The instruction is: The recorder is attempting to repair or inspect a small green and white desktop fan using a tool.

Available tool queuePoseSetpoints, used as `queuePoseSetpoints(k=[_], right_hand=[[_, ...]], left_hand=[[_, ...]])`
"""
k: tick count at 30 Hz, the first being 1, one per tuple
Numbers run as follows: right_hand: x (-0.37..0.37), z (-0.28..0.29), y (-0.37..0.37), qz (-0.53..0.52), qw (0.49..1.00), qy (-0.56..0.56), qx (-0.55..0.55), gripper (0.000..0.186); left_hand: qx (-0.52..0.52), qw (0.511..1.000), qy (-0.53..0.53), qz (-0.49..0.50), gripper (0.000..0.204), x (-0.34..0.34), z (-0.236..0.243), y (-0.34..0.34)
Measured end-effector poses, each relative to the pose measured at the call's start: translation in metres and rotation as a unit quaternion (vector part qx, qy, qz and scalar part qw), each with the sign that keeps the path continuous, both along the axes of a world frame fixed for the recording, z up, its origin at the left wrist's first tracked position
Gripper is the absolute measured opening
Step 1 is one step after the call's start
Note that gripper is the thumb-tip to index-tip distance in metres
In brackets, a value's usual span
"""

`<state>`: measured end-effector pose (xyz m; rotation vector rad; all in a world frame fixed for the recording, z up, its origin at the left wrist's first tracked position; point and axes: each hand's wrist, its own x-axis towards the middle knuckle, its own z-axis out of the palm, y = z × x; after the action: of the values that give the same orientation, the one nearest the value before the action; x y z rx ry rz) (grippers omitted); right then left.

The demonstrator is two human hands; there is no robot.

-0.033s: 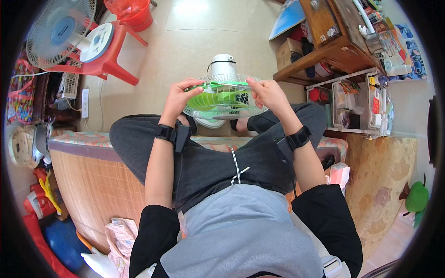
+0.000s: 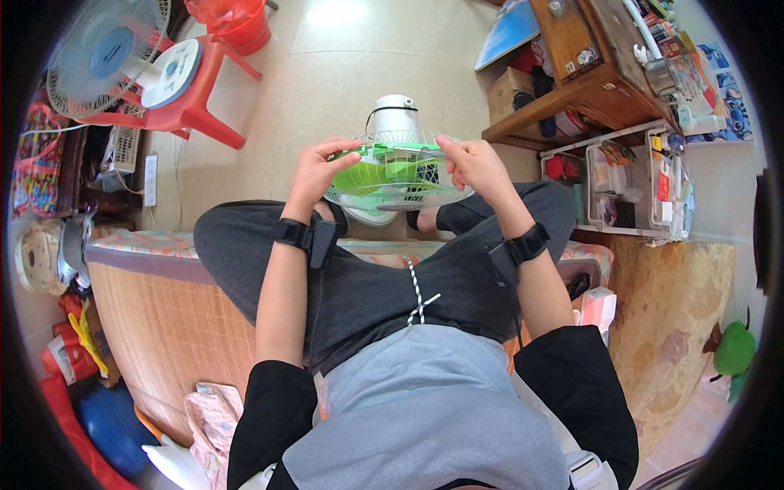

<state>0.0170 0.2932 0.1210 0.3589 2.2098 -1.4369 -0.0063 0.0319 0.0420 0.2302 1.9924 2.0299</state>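
In front of me, between my knees, stands an electric fan with green blades (image 2: 384, 175) and a white motor housing (image 2: 395, 118). Its wire fan guard (image 2: 400, 198) has a green band along the top of the rim. At the rim's left side my left hand (image 2: 318, 170) pinches the edge, thumb below and fingers above. My right hand (image 2: 478, 166) grips the rim's right side, its thumb and curled index finger at the edge. The fan's white base shows only partly beneath the guard.
A second fan (image 2: 112, 53) stands on a red plastic stool (image 2: 192, 106) at the far left, near a red bucket (image 2: 245, 33). A white power strip (image 2: 150, 181) is left of me. Wooden furniture (image 2: 584, 90) and a white rack (image 2: 608, 184) stand at the right.
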Motion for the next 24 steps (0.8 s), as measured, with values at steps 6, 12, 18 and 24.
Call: queuePoseSetpoints(k=[6,12,18,24], right_hand=[[-0.003,-0.002,-0.004,0.039,0.965,0.261,0.002,0.025],[-0.010,0.012,0.007,0.142,0.942,0.304,0.024,0.017],[-0.009,0.011,0.002,0.218,0.889,0.357,0.187,0.016],[-0.003,0.001,0.004,0.214,0.872,0.396,0.193,0.019]], left_hand=[[0.011,1.000,0.016,-0.003,0.019,0.000,-0.004,0.000],[0.010,1.000,-0.001,-0.015,0.018,0.000,-0.003,0.000],[0.026,0.999,-0.010,-0.019,0.018,0.000,-0.006,-0.003],[0.016,1.000,-0.011,-0.025,0.018,0.001,-0.006,-0.002]])
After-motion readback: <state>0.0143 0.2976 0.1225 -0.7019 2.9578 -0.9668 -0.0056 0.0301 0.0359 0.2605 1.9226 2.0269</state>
